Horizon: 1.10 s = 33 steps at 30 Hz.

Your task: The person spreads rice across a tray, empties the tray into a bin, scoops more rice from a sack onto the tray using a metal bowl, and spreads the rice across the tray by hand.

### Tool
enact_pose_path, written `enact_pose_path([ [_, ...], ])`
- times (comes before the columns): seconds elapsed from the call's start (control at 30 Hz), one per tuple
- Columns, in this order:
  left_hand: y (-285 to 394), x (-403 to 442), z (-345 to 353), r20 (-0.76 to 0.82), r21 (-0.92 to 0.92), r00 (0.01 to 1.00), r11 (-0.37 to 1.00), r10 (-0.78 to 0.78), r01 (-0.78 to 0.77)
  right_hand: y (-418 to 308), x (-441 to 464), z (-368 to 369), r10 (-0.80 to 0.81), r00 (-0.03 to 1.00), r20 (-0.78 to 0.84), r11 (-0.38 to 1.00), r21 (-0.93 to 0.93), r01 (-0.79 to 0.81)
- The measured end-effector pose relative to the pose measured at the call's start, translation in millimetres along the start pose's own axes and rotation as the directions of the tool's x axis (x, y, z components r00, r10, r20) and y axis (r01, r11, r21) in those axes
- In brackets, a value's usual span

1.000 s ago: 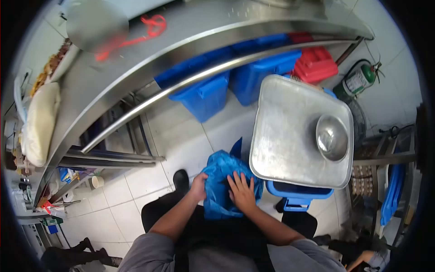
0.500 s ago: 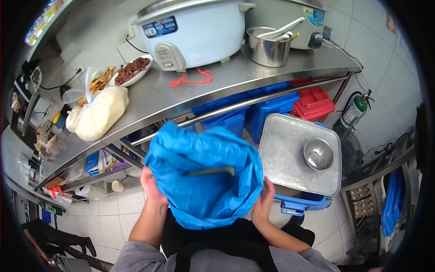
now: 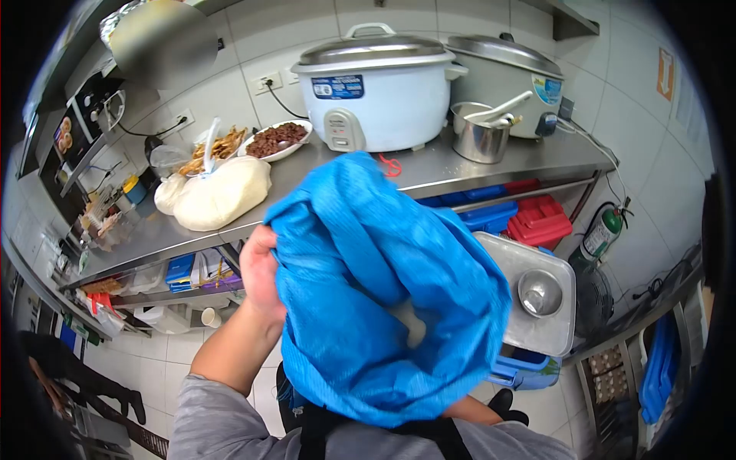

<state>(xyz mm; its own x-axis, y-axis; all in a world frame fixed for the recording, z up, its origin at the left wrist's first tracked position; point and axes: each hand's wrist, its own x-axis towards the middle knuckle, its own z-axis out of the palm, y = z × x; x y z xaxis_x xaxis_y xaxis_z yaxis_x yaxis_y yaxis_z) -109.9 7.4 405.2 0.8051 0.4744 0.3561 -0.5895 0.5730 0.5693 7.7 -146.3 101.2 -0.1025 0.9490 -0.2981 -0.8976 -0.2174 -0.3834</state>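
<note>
A large blue woven plastic sack hangs in front of me, its wide mouth tipped toward me. My left hand grips the sack's left edge, with the fingers wrapped behind the plastic. Something whitish shows deep inside the sack; I cannot make out what it is. Only my right forearm shows below the sack's lower right side. The sack hides my right hand and its fingers.
A steel counter carries a rice cooker, a second cooker, a pot with utensils, a plate of chopped meat and a tied bag of white food. Right are a metal tray, a bowl and a fire extinguisher.
The sack has come up closer to me and fills more of the view. My left hand has risen with it. My right hand, visible at the sack's edge before, is now behind it.
</note>
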Motion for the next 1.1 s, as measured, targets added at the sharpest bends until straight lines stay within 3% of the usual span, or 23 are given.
enact_pose_path([
  [0.03, -2, -2, 7, -0.041, -0.006, 0.999, 0.999, 0.036, -0.036, 1, -3, -1, -0.011, 1.0, -0.008, 0.999, 0.03, 0.012],
  [0.13, 4, 17, 9, 0.079, 0.012, 0.995, 0.998, 0.055, -0.056, 0, -6, 3, -0.049, 0.999, -0.011, 0.993, 0.106, 0.05],
  [0.27, 58, 76, 45, 0.264, 0.304, 0.933, 0.897, 0.243, -0.32, -33, 7, 34, -0.153, 0.986, 0.07, 0.966, 0.22, 0.134],
  [0.3, 108, 106, 45, 0.437, 0.553, 0.849, 0.655, 0.297, -0.514, -49, 17, 52, -0.184, 0.974, 0.135, 0.953, 0.265, 0.143],
  [0.33, 156, 136, 46, 0.6, 0.699, 0.724, 0.218, 0.341, -0.681, -69, 31, 71, -0.212, 0.951, 0.224, 0.94, 0.314, 0.136],
  [0.37, 204, 165, 46, 0.731, 0.662, 0.575, -0.176, 0.369, -0.729, -92, 48, 97, -0.2, 0.928, 0.315, 0.925, 0.374, 0.072],
  [0.4, 195, 173, 98, 0.563, 0.628, 0.778, 0.467, 0.279, -0.623, -110, 53, 160, -0.403, 0.907, 0.124, 0.915, 0.03, 0.403],
  [0.43, 218, 199, 113, 0.502, 0.631, 0.751, 0.413, 0.428, -0.657, -128, 65, 193, -0.416, 0.904, 0.099, 0.908, 0.087, 0.409],
  [0.5, 258, 220, 130, 0.379, 0.67, 0.843, 0.515, 0.381, -0.534, -163, 109, 224, -0.5, 0.86, 0.102, 0.859, -0.068, 0.507],
  [0.53, 279, 227, 117, 0.445, 0.837, 0.732, 0.05, 0.516, -0.545, -171, 117, 234, -0.539, 0.841, 0.04, 0.827, -0.16, 0.538],
  [0.57, 294, 233, 98, 0.228, 0.901, 0.876, 0.249, 0.425, -0.356, -175, 123, 241, -0.583, 0.812, -0.014, 0.788, -0.253, 0.561],
  [0.6, 281, 223, 82, 0.121, 0.951, 0.863, 0.192, 0.49, -0.242, -169, 136, 241, -0.652, 0.73, -0.204, 0.751, -0.301, 0.587],
  [0.63, 260, 210, 59, 0.02, 0.981, 0.832, 0.149, 0.554, -0.123, -162, 146, 234, -0.657, 0.726, -0.205, 0.748, -0.302, 0.592],
  [0.7, 214, 198, 10, 0.126, 0.992, 0.75, -0.101, 0.649, -0.079, -148, 161, 216, -0.705, 0.707, 0.056, 0.621, -0.432, 0.654],
  [0.77, 188, 194, -8, -0.211, 0.903, 0.775, 0.422, 0.596, -0.079, -147, 167, 220, -0.743, 0.669, 0.026, 0.553, -0.54, 0.635],
  [0.83, 179, 199, -17, -0.256, 0.848, 0.761, 0.517, 0.597, -0.12, -160, 161, 228, -0.618, 0.776, 0.127, 0.374, -0.821, 0.432],
  [0.87, 175, 200, -22, -0.298, 0.785, 0.743, 0.597, 0.599, -0.166, -174, 162, 228, -0.464, 0.843, 0.271, 0.256, -0.87, 0.42],
  [0.9, 170, 199, -24, -0.306, 0.781, 0.75, 0.605, 0.587, -0.156, -178, 163, 217, -0.469, 0.845, 0.257, 0.263, -0.872, 0.412],
  [0.93, 167, 198, -26, -0.314, 0.753, 0.721, 0.624, 0.618, -0.207, -182, 164, 207, -0.574, 0.587, 0.571, -0.389, -0.821, 0.419],
  [0.97, 163, 197, -28, -0.322, 0.725, 0.691, 0.638, 0.647, -0.259, -186, 165, 197, -0.394, 0.339, 0.854, -0.873, -0.463, 0.154],
  [1.0, 161, 196, -34, -0.313, 0.718, 0.684, 0.635, 0.66, -0.285, -184, 144, 200, -0.346, 0.506, 0.79, -0.857, -0.485, 0.172],
  [1.03, 160, 195, -41, -0.315, 0.712, 0.694, 0.645, 0.647, -0.278, -186, 140, 200, -0.358, 0.51, 0.782, -0.855, -0.495, 0.158],
  [1.1, 157, 190, -57, -0.307, 0.771, 0.637, 0.577, 0.707, -0.269, -190, 139, 196, -0.204, 0.567, 0.798, -0.934, -0.331, 0.13],
])
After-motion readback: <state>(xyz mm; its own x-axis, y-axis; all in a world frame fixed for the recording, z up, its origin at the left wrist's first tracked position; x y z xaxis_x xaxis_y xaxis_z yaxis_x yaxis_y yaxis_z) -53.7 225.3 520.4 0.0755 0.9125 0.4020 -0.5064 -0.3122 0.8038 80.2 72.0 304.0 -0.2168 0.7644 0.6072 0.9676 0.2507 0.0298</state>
